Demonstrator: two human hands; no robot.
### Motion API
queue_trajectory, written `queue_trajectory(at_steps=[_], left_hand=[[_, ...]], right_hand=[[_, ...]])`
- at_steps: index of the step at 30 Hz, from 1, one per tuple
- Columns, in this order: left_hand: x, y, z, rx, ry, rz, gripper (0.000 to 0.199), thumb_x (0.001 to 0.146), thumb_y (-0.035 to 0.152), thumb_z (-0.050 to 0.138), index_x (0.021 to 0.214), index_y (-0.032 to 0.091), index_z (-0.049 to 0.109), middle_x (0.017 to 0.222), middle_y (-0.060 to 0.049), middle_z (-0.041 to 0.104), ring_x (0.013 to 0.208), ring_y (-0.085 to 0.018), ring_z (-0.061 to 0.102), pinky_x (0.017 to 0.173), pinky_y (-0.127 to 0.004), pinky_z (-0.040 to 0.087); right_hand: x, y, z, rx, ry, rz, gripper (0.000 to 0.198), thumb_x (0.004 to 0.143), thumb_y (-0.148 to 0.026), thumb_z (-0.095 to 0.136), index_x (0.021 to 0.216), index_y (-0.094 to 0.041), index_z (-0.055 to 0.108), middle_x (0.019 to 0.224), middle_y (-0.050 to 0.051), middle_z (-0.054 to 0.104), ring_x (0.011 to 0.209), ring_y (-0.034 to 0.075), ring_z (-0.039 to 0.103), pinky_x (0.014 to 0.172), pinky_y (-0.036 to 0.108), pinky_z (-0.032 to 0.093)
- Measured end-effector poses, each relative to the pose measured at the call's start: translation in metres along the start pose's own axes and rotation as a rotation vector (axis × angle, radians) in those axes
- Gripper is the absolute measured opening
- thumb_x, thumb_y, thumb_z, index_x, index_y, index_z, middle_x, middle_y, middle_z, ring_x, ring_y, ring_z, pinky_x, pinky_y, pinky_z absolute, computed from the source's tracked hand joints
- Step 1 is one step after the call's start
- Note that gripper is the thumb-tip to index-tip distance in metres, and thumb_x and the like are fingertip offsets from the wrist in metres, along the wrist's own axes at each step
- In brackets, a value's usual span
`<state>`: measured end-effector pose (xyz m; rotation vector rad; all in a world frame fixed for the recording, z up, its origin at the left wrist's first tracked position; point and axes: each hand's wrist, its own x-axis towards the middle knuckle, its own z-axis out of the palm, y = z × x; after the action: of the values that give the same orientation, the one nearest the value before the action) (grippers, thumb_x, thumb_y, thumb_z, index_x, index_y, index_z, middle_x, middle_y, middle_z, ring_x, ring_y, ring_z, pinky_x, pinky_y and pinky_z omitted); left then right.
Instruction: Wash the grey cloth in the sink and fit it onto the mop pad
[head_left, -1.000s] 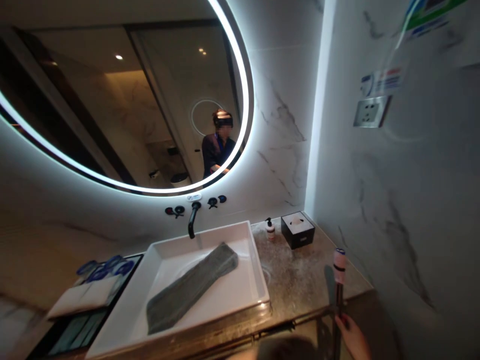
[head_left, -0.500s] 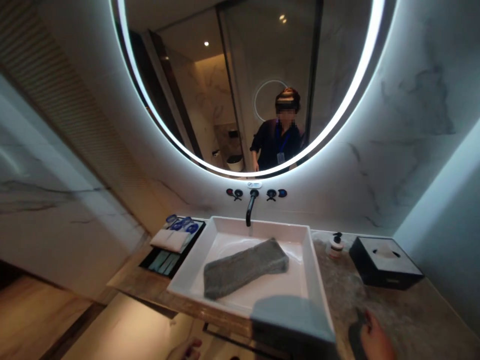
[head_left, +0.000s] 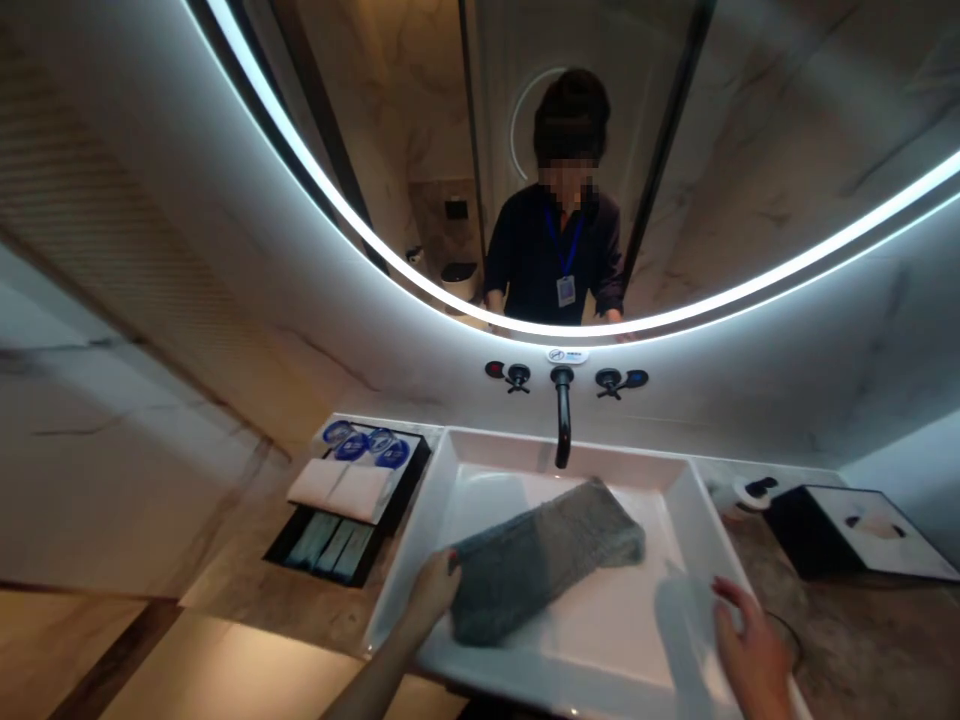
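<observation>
A folded grey towel (head_left: 551, 555) lies slantwise in the white washbasin (head_left: 712, 520). My left hand (head_left: 431, 590) is at the towel's left end, its bent fingertips against the edge. Whether those fingers grip the cloth is hidden. Over the basin's right rim hangs my right hand (head_left: 750, 640), apart from the towel, with thumb and fingers spread and holding nothing. Its shadow falls on the basin floor. A black spout (head_left: 562, 420) juts from the wall above the towel, between two black cross-handled taps (head_left: 517, 378).
Left of the basin, a black tray (head_left: 409, 480) holds pale folded cloths, blue-marked round items and several packets. To the right stand a pump bottle (head_left: 750, 495) and a black-and-white tissue box (head_left: 832, 530). A lit round mirror (head_left: 570, 330) on the wall reflects a person.
My view has moved closer to the basin. My left hand has risen from below the counter to the towel's left end. My right hand has come from the counter to the basin's right rim.
</observation>
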<state>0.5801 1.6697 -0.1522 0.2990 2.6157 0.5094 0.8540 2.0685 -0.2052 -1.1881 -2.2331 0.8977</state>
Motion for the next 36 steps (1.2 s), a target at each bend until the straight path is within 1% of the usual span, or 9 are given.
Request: queue_trajectory(at_steps=[4,10,15,18,21,24,26,31,36], left_hand=[[0.04,0.002,0.008,0.125,-0.049,-0.032,0.041,0.083,0.011,0.049,0.124,0.006,0.051,0.129,-0.023,0.055,0.12,-0.028,0.054,0.098,-0.033,0.039],[0.066,-0.001,0.004,0.141,-0.197,0.011,0.022,0.081,0.008,0.046,0.1,0.014,0.056,0.103,-0.012,0.066,0.102,-0.022,0.062,0.085,-0.028,0.043],[0.062,-0.019,0.004,-0.194,-0.256,0.247,0.018,0.071,0.011,0.046,0.086,0.021,0.049,0.094,-0.002,0.06,0.093,-0.017,0.056,0.084,-0.025,0.041],[0.062,-0.032,0.009,-0.406,-0.436,0.136,0.006,0.071,0.025,0.048,0.073,0.022,0.043,0.076,0.003,0.053,0.079,-0.016,0.051,0.075,-0.026,0.04],[0.066,-0.037,0.017,-0.649,-0.522,-0.05,0.029,0.076,0.05,0.043,0.071,0.022,0.043,0.068,0.005,0.047,0.069,-0.014,0.047,0.065,-0.026,0.036],[0.072,-0.025,0.029,-0.862,-0.616,-0.199,0.043,0.068,0.063,0.052,0.081,0.023,0.046,0.06,0.008,0.043,0.056,-0.012,0.043,0.055,-0.024,0.029],[0.076,-0.008,0.037,-0.941,-0.646,-0.239,0.046,0.059,0.048,0.067,0.092,0.023,0.047,0.062,0.008,0.048,0.054,-0.011,0.046,0.053,-0.024,0.03],[0.082,0.035,0.033,-0.813,-0.345,0.006,0.052,0.051,0.01,0.054,0.102,0.021,0.051,0.079,0.002,0.064,0.073,-0.017,0.062,0.068,-0.027,0.043],[0.068,0.052,-0.001,-0.475,-0.147,0.417,0.032,0.06,0.008,0.043,0.082,0.02,0.062,0.087,-0.004,0.067,0.09,-0.02,0.061,0.084,-0.032,0.046]], right_hand=[[-0.018,-0.057,0.068,0.425,-0.174,0.396,0.055,0.053,-0.054,0.062,0.096,-0.02,0.065,0.102,0.013,0.073,0.096,0.032,0.067,0.078,0.04,0.054],[0.006,-0.04,0.106,0.54,-0.076,0.682,0.072,0.04,-0.042,0.065,0.109,-0.02,0.058,0.087,0.004,0.071,0.073,0.021,0.065,0.063,0.032,0.051],[0.05,-0.057,0.105,0.562,-0.284,0.609,0.046,0.043,-0.035,0.069,0.085,-0.019,0.066,0.067,0.001,0.068,0.064,0.021,0.063,0.061,0.031,0.05],[0.063,-0.08,0.096,0.651,-0.467,0.536,0.034,0.05,-0.033,0.07,0.08,-0.018,0.067,0.074,0.003,0.072,0.077,0.023,0.067,0.07,0.032,0.052],[0.067,-0.084,0.081,0.676,-0.615,0.474,0.036,0.059,-0.029,0.065,0.095,-0.023,0.065,0.081,0.0,0.072,0.074,0.02,0.067,0.06,0.028,0.05],[0.071,-0.062,0.067,0.368,-0.656,0.353,0.028,0.056,-0.026,0.058,0.083,-0.023,0.065,0.068,0.002,0.068,0.055,0.021,0.062,0.044,0.029,0.041],[0.076,-0.047,0.063,0.072,-0.542,0.264,0.027,0.05,-0.022,0.057,0.075,-0.023,0.064,0.069,0.009,0.068,0.058,0.029,0.063,0.049,0.038,0.046],[0.073,-0.073,0.092,-0.031,-0.361,-0.045,0.047,0.063,-0.024,0.049,0.108,-0.018,0.063,0.113,0.017,0.066,0.11,0.032,0.06,0.099,0.043,0.044],[0.061,-0.142,0.163,-0.01,-0.521,0.01,0.038,0.078,-0.038,0.05,0.108,-0.017,0.062,0.101,0.013,0.069,0.093,0.025,0.065,0.084,0.033,0.049]])
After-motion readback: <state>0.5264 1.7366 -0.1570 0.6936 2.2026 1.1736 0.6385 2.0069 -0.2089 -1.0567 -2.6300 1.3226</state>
